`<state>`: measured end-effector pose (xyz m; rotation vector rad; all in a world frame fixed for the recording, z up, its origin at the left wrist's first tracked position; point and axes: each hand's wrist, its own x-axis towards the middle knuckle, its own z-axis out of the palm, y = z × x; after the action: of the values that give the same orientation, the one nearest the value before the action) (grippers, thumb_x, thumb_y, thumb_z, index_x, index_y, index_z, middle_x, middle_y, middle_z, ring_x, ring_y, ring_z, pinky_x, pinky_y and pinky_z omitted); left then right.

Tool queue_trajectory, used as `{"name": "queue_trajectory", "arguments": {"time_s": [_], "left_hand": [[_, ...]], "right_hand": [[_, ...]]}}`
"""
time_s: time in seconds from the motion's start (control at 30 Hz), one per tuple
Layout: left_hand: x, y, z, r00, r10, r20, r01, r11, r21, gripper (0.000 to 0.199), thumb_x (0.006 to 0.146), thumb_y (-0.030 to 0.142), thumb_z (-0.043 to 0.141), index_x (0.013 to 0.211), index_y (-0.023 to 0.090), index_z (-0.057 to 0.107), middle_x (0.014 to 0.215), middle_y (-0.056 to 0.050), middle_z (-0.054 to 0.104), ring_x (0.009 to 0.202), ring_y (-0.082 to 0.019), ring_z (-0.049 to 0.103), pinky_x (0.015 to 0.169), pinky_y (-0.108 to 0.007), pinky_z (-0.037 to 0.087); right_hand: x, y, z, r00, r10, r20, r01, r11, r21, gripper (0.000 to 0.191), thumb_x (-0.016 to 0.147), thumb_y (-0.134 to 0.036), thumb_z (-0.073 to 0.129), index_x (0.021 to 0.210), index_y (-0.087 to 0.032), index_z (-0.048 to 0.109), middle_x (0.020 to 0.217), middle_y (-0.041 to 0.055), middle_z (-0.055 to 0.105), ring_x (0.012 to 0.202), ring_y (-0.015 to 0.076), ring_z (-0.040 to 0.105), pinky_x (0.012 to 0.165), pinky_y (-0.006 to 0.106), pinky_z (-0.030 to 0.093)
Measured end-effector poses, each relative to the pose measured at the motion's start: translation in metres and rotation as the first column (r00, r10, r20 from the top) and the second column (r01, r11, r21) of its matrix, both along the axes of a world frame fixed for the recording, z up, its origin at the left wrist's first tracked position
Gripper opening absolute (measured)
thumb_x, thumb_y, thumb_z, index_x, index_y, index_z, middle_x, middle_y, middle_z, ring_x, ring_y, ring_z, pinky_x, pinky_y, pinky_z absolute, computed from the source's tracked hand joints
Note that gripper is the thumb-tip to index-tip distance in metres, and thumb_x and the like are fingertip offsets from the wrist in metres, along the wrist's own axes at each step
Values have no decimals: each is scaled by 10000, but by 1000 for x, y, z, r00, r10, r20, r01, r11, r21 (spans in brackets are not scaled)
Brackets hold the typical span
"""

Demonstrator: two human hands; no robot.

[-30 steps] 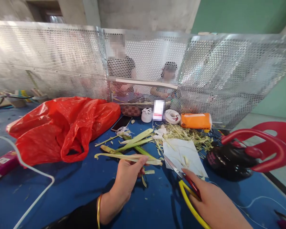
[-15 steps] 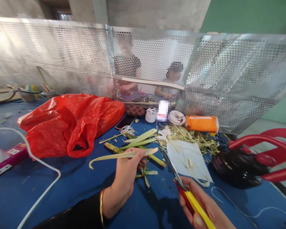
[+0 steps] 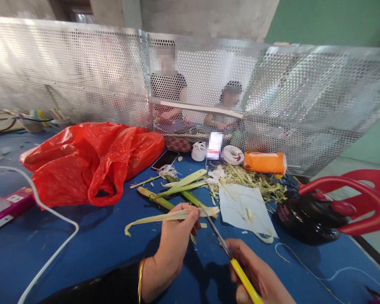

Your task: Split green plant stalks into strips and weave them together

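Observation:
Pinched between the thumb and fingers of my left hand (image 3: pixel 177 236) is a long pale leaf strip (image 3: pixel 158 218), its curled end hanging to the left. My right hand (image 3: pixel 253 270) grips yellow-handled scissors (image 3: pixel 220 238), whose blades reach up to the strip just right of my left fingertips. Whether the blades are parted is hard to tell. Behind my left hand lie green stalks (image 3: pixel 183 182) on the blue table (image 3: pixel 107 240). A white sheet (image 3: pixel 240 207) with pale scraps sits beyond the scissors, and a heap of shredded pieces (image 3: pixel 256 179) is behind it.
On the left are a red plastic bag (image 3: pixel 79 164), a white cable (image 3: pixel 61 221) and a purple power strip (image 3: pixel 12 207). A black kettle (image 3: pixel 310 219) stands right, near an orange packet (image 3: pixel 264 162). Two people sit behind the perforated metal screen (image 3: pixel 104 80).
The scissors have moved left, and their blades now meet the strip. My left hand has shifted slightly right and down with the strip.

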<state>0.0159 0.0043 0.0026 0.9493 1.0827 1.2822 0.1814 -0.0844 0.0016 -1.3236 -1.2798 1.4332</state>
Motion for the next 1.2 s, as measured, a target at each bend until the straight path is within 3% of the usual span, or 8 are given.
{"name": "queue_trajectory", "arguments": {"time_s": [0.27, 0.53, 0.63, 0.8, 1.0, 1.1, 1.2], "left_hand": [[3, -8, 4, 985, -85, 152, 102, 989, -108, 217, 702, 330, 740, 689, 141, 635, 602, -12, 608, 579, -119, 547, 524, -202, 445], [0, -4, 6, 962, -101, 252, 146, 975, -167, 232, 707, 342, 754, 723, 127, 667, 679, -18, 628, 609, -105, 569, 549, -191, 464], [-1, -2, 7, 958, -118, 260, 166, 972, -169, 230, 715, 346, 752, 744, 134, 669, 706, -18, 643, 607, -103, 580, 537, -190, 463], [-3, -1, 9, 959, -151, 240, 190, 970, -150, 246, 758, 378, 705, 776, 135, 672, 727, -40, 679, 583, -107, 591, 532, -202, 474], [-7, 7, 15, 978, -115, 173, 148, 969, -196, 223, 686, 324, 750, 759, 157, 622, 641, 1, 657, 506, -81, 546, 498, -181, 437], [-10, 10, 19, 965, -257, 52, 262, 943, -205, 234, 643, 314, 761, 675, 161, 587, 553, 14, 612, 463, -83, 502, 463, -185, 397], [-11, 8, 20, 859, -498, -116, 472, 860, -196, 250, 653, 363, 734, 618, 164, 587, 479, 33, 535, 427, -83, 453, 450, -198, 363]], "right_hand": [[-3, -1, -8, 995, -102, -17, 102, 995, 8, 511, 708, -652, 661, 989, -227, 612, 719, -10, 501, 634, 132, 468, 557, 210, 420], [-12, -1, -4, 992, -118, 42, 113, 989, 94, 497, 763, -676, 581, 962, -223, 627, 671, -10, 485, 586, 138, 460, 529, 224, 420], [-15, -1, -4, 993, -120, 18, 118, 990, 80, 509, 769, -678, 575, 987, -219, 611, 649, -30, 433, 524, 109, 372, 477, 214, 350], [-13, -4, -5, 983, -177, -55, 174, 983, -63, 527, 773, -628, 621, 1115, -233, 555, 664, -40, 433, 433, 56, 204, 363, 193, 173], [-8, -3, -7, 962, -260, -86, 258, 966, -31, 571, 746, -644, 636, 1132, -232, 549, 656, -23, 442, 462, 90, 344, 377, 192, 270], [0, -1, -6, 959, -266, -102, 273, 959, 72, 650, 723, -678, 629, 1203, -254, 516, 713, 1, 490, 586, 144, 477, 448, 214, 373], [11, 0, 0, 960, -279, -27, 279, 942, 185, 721, 654, -687, 681, 1214, -263, 522, 791, 21, 544, 705, 187, 541, 568, 257, 456]]}}
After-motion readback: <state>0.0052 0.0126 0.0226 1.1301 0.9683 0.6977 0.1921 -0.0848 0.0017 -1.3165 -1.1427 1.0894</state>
